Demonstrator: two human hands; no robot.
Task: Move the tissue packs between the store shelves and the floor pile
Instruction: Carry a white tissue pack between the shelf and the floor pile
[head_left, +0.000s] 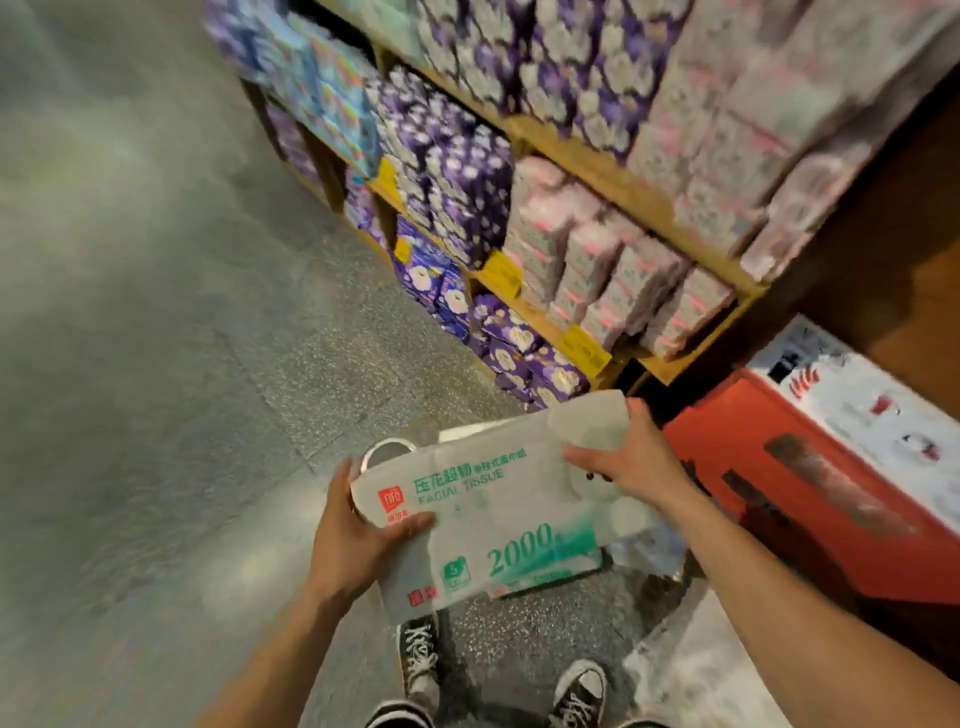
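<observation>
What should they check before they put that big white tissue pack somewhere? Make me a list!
1. Grip of the left hand on the tissue pack: it holds the near end, ok.
2. Grip of the right hand: it holds the far end, ok.
3. Free space on the shelves: the pink packs and purple packs fill the rows in view, not ok.
4. Room on the floor pile: hidden beneath the held pack, cannot tell.
5. The red box beside the right arm: not touching the pack, ok.
</observation>
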